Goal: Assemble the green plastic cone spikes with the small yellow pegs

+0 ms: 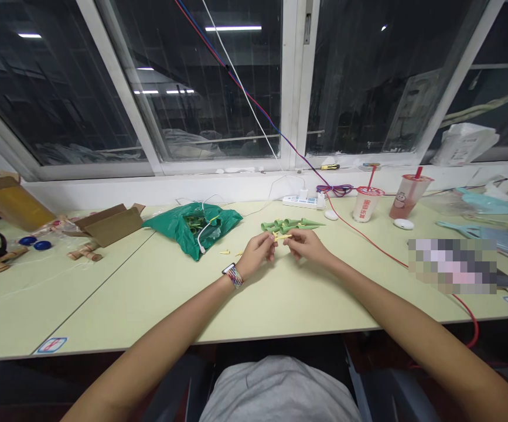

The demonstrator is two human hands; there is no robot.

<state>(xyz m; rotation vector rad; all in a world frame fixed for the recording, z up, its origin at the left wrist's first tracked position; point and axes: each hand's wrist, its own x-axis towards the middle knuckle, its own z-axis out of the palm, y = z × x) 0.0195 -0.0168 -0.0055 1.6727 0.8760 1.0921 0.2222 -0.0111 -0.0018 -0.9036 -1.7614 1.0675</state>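
Fingertips of the left hand (256, 255) and the right hand (310, 247) pinch at a small yellow piece (283, 236) near the centre of the frame, just below the green cones (285, 223); whether it is one piece or two is too small to tell. It looks very light and slim, probably stiffish yet easy to bend or crush, so a gentle fingertip hold at its ends should suit it best.

No text is legible. The red characters (362, 209) on the plastic drink cup (367, 205) right of the power strip (300, 202) are blurred.
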